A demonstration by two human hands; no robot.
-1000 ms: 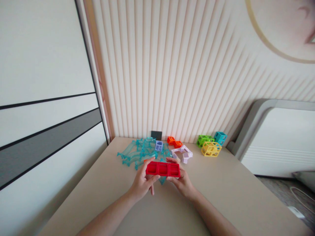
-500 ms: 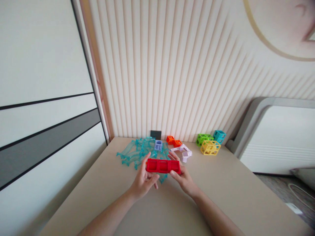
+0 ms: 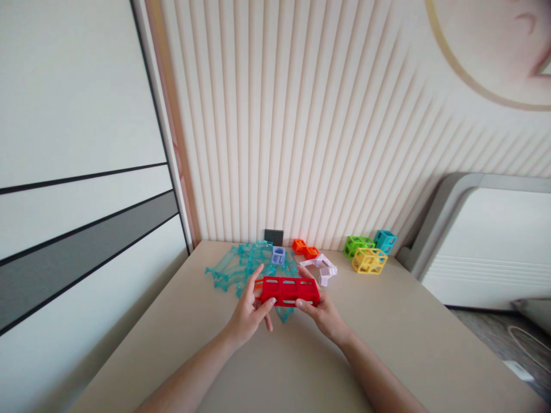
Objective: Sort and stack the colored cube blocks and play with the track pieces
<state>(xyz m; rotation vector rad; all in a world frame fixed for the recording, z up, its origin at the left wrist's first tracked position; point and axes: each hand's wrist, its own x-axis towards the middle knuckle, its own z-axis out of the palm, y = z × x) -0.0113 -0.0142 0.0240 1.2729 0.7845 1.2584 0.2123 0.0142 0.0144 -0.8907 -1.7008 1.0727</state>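
A long red block (image 3: 291,291) of joined open-framed cubes is held level above the table, between my two hands. My left hand (image 3: 248,310) grips its left end, thumb on the near face and index finger pointing up past it. A bit of an orange piece (image 3: 258,284) shows by the left fingers, mostly hidden. At the right end, my right hand (image 3: 326,314) closes on the block with the thumb in front and the fingers behind. Beyond the hands lies a heap of clear teal pieces (image 3: 230,268), with a periwinkle cube (image 3: 278,256) among them.
Two orange-red cubes (image 3: 305,249) and a pale lilac linked piece (image 3: 327,271) sit behind my right hand. Farther right stand a green block (image 3: 358,245), a yellow block (image 3: 369,261) and a blue-teal block (image 3: 385,241). A ribbed wall (image 3: 284,115) borders the beige table (image 3: 387,332).
The red block has been tilted between my hands, so a different face with slots now shows. My left thumb has moved up onto its near side.
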